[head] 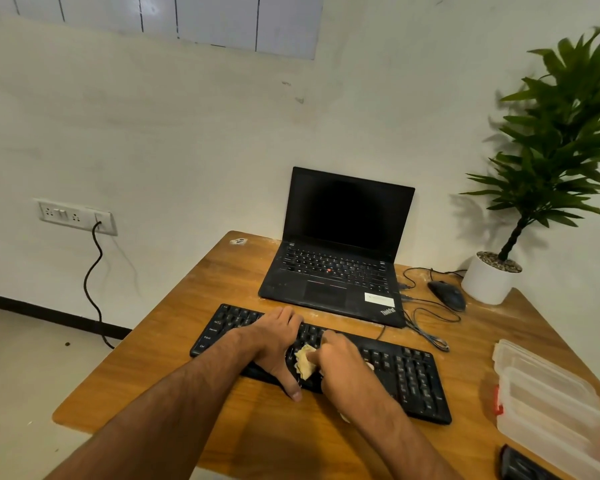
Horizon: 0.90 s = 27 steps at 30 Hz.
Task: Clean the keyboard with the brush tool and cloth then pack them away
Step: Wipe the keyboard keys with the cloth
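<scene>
White wall point(187, 133), wooden desk point(194, 306), potted plant point(551, 150).

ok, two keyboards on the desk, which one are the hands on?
The separate black keyboard nearest the person, in front of the laptop. Left hand rests on it; right hand holds the cloth. The laptop's own keys are untouched.

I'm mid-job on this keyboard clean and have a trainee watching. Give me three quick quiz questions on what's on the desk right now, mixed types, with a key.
1. True or false: the right hand grips the crumpled yellowish cloth over the black external keyboard.
2. Where does the left hand rest? A) the black laptop B) the external keyboard C) the black mouse
3. Fill in: the clear plastic case lies at the desk's ____ edge.

Key: 1 true; 2 B; 3 right.
</scene>
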Tool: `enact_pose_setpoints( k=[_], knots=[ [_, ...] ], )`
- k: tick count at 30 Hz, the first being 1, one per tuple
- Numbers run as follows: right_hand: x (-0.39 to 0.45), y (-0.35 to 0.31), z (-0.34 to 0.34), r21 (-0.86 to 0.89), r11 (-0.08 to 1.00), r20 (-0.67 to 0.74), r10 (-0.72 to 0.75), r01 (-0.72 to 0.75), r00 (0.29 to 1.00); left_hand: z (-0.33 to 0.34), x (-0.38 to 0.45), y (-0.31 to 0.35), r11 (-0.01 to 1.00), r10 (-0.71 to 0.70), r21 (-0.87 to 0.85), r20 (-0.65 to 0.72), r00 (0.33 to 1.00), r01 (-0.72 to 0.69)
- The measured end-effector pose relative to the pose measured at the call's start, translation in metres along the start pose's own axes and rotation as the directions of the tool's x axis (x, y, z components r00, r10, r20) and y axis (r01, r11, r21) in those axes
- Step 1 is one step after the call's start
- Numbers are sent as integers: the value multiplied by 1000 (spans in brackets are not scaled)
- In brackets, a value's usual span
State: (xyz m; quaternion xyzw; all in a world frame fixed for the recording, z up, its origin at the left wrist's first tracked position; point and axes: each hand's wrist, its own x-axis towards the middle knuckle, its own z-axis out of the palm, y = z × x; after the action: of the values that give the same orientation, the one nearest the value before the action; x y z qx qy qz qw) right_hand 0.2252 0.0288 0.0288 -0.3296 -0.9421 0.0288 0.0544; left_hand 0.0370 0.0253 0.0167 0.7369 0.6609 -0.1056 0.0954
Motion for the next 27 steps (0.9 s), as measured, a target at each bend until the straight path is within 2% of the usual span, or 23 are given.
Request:
enact_pose_setpoints(
  k=[7, 9, 10, 12, 15, 19, 23, 25, 27],
  knots=[
    [-28, 41, -4, 11, 987, 64, 158, -159, 985, -1, 0, 0, 1000, -1, -7, 10, 1000, 1],
    [-25, 36, -8, 37, 983, 42, 180, -182, 983, -1, 0, 0, 1000, -4, -8, 11, 1000, 4],
    [-22, 31, -8, 76, 982, 18, 173, -174, 985, -1, 0, 0, 1000, -5, -6, 13, 1000, 5],
    [-16, 14, -4, 109, 992, -48, 75, -70, 996, 0, 1, 1, 1000, -5, 19, 6, 1000, 5],
    [-16, -4, 1, 81, 996, -42, -39, 42, 998, 0, 1, 1, 1000, -3, 30, -1, 1000, 3],
    [-29, 11, 4, 30, 998, -30, -45, 46, 999, 1, 1, -1, 1000, -8, -7, 2, 1000, 8],
    [-38, 26, -7, 23, 999, 69, 46, -47, 997, -1, 0, 1, 1000, -10, 1, 9, 1000, 10],
    [-33, 22, -11, 1, 999, 44, 46, -46, 998, -1, 1, 1, 1000, -12, 2, 11, 1000, 12],
    [-25, 12, -7, 41, 999, -32, -26, 27, 999, 0, 1, 1, 1000, -4, 18, 4, 1000, 4]
  ],
)
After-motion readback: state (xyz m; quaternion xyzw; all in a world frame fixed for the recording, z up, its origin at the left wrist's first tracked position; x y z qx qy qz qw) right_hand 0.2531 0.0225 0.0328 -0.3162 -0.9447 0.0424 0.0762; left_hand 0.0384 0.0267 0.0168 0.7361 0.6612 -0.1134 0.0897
